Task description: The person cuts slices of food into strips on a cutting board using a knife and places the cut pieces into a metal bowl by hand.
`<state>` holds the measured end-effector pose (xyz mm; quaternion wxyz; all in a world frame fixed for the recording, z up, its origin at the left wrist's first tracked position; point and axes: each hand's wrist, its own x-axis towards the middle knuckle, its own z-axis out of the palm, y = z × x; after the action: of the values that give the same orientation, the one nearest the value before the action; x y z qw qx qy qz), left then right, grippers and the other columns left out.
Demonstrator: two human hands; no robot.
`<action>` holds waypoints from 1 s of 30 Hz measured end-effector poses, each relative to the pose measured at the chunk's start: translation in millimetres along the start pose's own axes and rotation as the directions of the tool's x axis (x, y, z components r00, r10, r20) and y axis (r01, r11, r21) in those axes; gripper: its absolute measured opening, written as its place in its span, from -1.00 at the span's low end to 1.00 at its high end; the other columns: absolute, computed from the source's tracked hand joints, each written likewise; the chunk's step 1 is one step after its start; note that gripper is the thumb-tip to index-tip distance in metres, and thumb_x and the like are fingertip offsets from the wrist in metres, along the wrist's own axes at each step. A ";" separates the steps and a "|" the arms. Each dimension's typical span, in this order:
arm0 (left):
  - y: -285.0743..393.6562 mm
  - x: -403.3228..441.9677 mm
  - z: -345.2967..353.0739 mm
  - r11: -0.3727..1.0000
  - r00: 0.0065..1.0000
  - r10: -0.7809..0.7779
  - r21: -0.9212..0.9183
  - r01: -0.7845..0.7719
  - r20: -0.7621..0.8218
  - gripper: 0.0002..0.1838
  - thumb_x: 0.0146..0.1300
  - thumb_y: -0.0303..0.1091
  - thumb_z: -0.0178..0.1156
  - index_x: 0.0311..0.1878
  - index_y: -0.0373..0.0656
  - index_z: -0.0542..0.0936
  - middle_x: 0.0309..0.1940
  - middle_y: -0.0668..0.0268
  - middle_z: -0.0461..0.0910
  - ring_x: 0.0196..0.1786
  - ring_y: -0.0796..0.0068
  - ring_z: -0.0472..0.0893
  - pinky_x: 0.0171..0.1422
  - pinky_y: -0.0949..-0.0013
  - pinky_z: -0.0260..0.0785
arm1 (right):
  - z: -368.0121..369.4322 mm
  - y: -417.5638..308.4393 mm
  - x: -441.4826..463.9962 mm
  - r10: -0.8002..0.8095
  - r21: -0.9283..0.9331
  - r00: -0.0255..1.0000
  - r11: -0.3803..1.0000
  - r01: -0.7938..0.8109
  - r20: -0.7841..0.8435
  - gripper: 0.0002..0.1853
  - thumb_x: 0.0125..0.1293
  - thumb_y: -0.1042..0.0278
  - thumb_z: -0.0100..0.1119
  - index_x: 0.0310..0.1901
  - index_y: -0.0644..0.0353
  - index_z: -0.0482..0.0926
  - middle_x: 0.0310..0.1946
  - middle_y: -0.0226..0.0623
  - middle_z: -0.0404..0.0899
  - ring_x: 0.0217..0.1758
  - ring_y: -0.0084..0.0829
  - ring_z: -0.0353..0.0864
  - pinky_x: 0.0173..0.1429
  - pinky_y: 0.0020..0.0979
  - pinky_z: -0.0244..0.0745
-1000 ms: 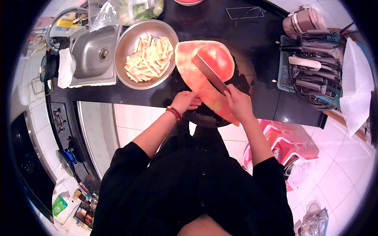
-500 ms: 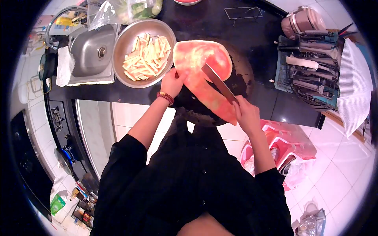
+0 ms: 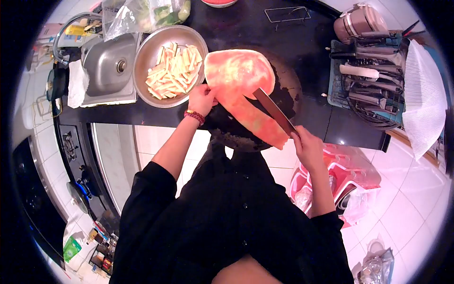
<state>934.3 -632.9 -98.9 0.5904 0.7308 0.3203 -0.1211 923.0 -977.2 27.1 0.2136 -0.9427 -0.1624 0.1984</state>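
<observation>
A large piece of watermelon rind [image 3: 239, 71], pale with pink flesh left on it, lies on a dark round board [image 3: 289, 78]. One long strip of it extends toward the counter's front edge. My left hand [image 3: 202, 100] is closed at the rind's left edge, its fingertips partly hidden. In my right hand [image 3: 307, 144] is a kitchen knife [image 3: 274, 112], gripped by the handle. Its blade slants along the right side of the long strip. Left of the rind, a steel bowl [image 3: 138, 78] holds many cut pale strips [image 3: 172, 71].
A steel sink [image 3: 101, 80] is at the left, with a plastic bag of green vegetables [image 3: 163, 14] behind the bowl. On the right stand a rack of knives and utensils [image 3: 373, 85] and a lidded pot [image 3: 360, 22]. A pink basket [image 3: 359, 165] sits below the counter.
The knife and my right hand have moved right and slightly down, from over the rind to the strip's right side. My left hand stays at the rind's edge. The whole view has shifted slightly.
</observation>
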 end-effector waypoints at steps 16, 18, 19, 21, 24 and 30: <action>93.9 14.1 -2.6 0.711 0.828 0.559 0.541 -0.448 -0.048 -0.48 0.17 -0.08 0.39 0.09 -0.22 0.60 -0.14 0.02 0.72 -0.06 0.01 0.71 0.03 0.10 0.55 | 36.5 21.9 -74.1 0.391 0.485 0.916 0.821 -0.302 -0.091 -0.86 0.47 0.33 0.12 -0.15 0.23 0.53 -0.60 -0.26 0.54 -0.59 -0.44 0.52 -0.46 -0.38 0.36; 110.3 36.4 -0.7 0.652 0.789 0.614 0.576 -0.493 -0.020 -0.52 0.18 -0.10 0.37 0.08 -0.19 0.62 -0.12 0.03 0.72 -0.03 0.00 0.70 0.06 0.08 0.54 | 37.3 18.0 -74.8 0.391 0.495 0.915 0.816 -0.298 -0.095 -0.86 0.47 0.33 0.12 -0.16 0.23 0.52 -0.61 -0.27 0.53 -0.60 -0.44 0.52 -0.46 -0.38 0.36; 117.2 48.5 -2.3 0.656 0.826 0.558 0.567 -0.498 0.079 -0.59 0.18 -0.15 0.35 0.03 -0.17 0.65 -0.13 0.03 0.72 -0.03 0.00 0.69 0.07 0.07 0.54 | 37.7 16.5 -74.7 0.388 0.504 0.916 0.813 -0.292 -0.097 -0.86 0.47 0.33 0.12 -0.16 0.23 0.52 -0.61 -0.27 0.53 -0.60 -0.44 0.52 -0.46 -0.38 0.35; 121.1 56.7 -6.3 0.660 0.850 0.495 0.559 -0.502 0.180 -0.66 0.17 -0.19 0.33 -0.03 -0.14 0.69 -0.13 0.04 0.72 -0.02 -0.01 0.69 0.08 0.06 0.53 | 39.8 14.5 -76.5 0.404 0.503 0.911 0.806 -0.313 -0.081 -0.86 0.47 0.33 0.12 -0.16 0.23 0.52 -0.61 -0.27 0.53 -0.60 -0.44 0.53 -0.46 -0.38 0.36; 126.3 53.1 -10.8 0.447 0.850 0.443 0.752 -0.484 0.285 -0.75 0.18 -0.21 0.25 -0.16 -0.12 0.73 -0.22 0.02 0.71 -0.10 -0.03 0.69 0.03 0.06 0.54 | 46.1 18.4 -78.2 0.415 0.505 0.908 0.797 -0.331 -0.060 -0.87 0.47 0.34 0.12 -0.15 0.23 0.52 -0.60 -0.26 0.54 -0.58 -0.43 0.56 -0.46 -0.37 0.37; 101.8 40.0 -20.1 0.565 0.843 0.502 0.664 -0.489 0.194 -0.73 0.19 -0.18 0.26 -0.14 -0.10 0.75 -0.32 0.00 0.71 -0.19 -0.03 0.70 -0.03 0.07 0.55 | 43.9 13.4 -72.7 0.339 0.432 0.929 0.867 -0.248 -0.148 -0.87 0.47 0.36 0.11 -0.08 0.21 0.55 -0.55 -0.19 0.59 -0.55 -0.31 0.62 -0.43 -0.33 0.42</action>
<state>1023.1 -610.8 -35.7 0.2810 0.9574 0.0385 -0.0550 843.3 -1002.2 6.5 0.3883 -0.9072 0.0531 0.1531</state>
